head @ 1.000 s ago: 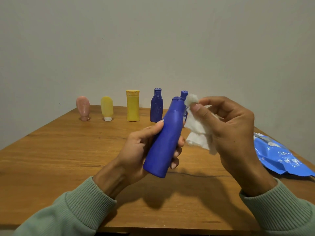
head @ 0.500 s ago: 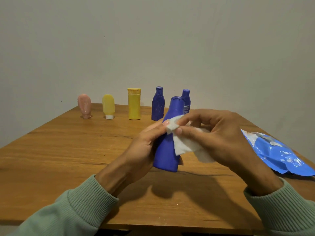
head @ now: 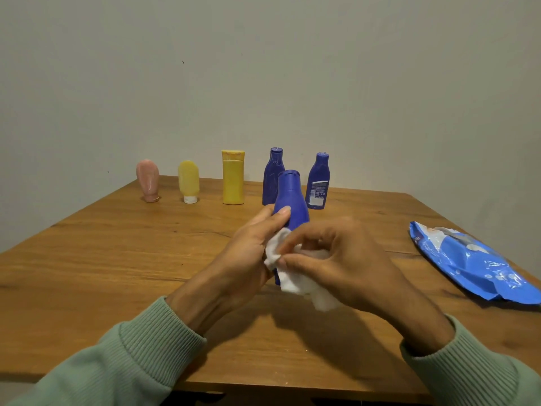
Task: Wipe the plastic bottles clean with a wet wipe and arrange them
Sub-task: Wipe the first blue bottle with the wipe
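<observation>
My left hand (head: pixel 248 256) grips a blue plastic bottle (head: pixel 291 200) upright above the middle of the wooden table (head: pixel 117 259). My right hand (head: pixel 342 262) pinches a crumpled white wet wipe (head: pixel 295 279) and presses it against the bottle's lower body, which the wipe and fingers hide. Along the far edge stand a pink bottle (head: pixel 148 180), a pale yellow tube (head: pixel 188 181) on its white cap, a yellow bottle (head: pixel 233 177) and two dark blue bottles (head: pixel 273 175) (head: pixel 318 181).
A blue wet-wipe pack (head: pixel 474 265) lies flat at the table's right edge. A plain wall rises right behind the row of bottles. The table's near edge runs just under my forearms.
The held bottle went from tilted to upright and sank toward the table. My right hand slid the wipe from the bottle's cap down to its lower body.
</observation>
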Tool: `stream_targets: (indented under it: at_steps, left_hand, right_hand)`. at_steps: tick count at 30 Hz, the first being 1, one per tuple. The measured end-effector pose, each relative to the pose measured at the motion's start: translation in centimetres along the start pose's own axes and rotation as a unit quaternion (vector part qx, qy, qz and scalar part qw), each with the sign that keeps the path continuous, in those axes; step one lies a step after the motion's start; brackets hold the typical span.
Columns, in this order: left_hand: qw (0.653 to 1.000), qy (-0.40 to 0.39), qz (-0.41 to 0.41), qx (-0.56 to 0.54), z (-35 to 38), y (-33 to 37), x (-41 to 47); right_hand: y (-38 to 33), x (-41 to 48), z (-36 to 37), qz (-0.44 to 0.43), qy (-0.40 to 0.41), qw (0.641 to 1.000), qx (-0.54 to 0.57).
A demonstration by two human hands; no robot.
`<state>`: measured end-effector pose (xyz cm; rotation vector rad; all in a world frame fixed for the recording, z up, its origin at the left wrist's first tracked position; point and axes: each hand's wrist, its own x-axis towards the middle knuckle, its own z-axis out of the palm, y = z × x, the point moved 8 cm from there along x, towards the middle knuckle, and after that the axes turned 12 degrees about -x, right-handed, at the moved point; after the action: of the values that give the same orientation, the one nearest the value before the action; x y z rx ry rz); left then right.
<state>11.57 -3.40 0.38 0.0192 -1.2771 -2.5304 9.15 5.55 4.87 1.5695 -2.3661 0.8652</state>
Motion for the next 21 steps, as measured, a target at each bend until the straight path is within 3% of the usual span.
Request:
stream_targets:
  at_steps: [3,6,9,12,15,18,21]
  left_hand:
    - [1.000,0.009,-0.001,-0.008,-0.2,0.0,0.2]
    - [1.000,0.010,-0.006,-0.029,-0.2,0.0,0.3]
    - [0.999,0.033,-0.002,-0.041,-0.7,-0.1,0.7]
    - [0.993,0.111,0.000,-0.032,-2.4,-0.3,1.2]
    - [0.987,0.156,-0.011,-0.028,-3.6,-0.2,1.2]
    - [0.985,0.164,-0.037,-0.048,-3.8,-0.3,1.0]
    - [0.983,0.161,-0.045,-0.081,-4.1,-0.5,1.3]
  right_hand:
    - [0.2,-0.3,1.5,-0.006,-0.124,0.990,-0.071]
    - [0.9,-0.3,1.0,0.001,-0.146,0.989,-0.039]
    - [1.5,0.0,-0.6,0.015,-0.082,0.996,0.033]
    - [2.1,0.2,-3.2,0.035,0.073,0.995,0.062]
    - [3.1,-0.3,-5.2,0.068,0.197,0.971,0.117]
    - [3.2,-0.5,-5.6,0.070,0.234,0.961,0.132]
    - [2.7,-0.6,-5.0,0.050,0.221,0.965,0.133]
